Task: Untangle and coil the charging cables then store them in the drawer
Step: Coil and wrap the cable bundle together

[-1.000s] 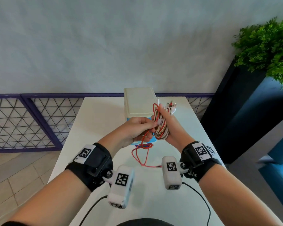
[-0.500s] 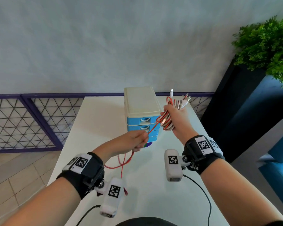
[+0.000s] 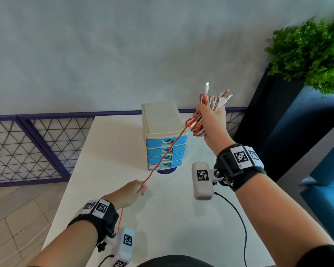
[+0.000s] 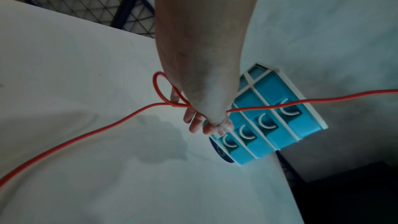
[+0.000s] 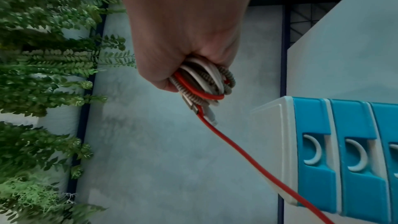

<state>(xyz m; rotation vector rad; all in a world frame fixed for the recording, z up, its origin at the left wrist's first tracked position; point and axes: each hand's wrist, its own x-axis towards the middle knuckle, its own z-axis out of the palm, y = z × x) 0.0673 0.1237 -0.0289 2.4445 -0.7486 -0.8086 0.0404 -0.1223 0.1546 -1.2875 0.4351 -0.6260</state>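
Two hands | right hand (image 3: 210, 120) clutches cable bundle (image 3: 213, 100) | left hand (image 3: 130, 192) pinches red cable (image 3: 167, 154)

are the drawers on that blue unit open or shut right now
Shut. All four blue fronts of the drawer unit sit flush in the head and left wrist views; the red cable only crosses in front.
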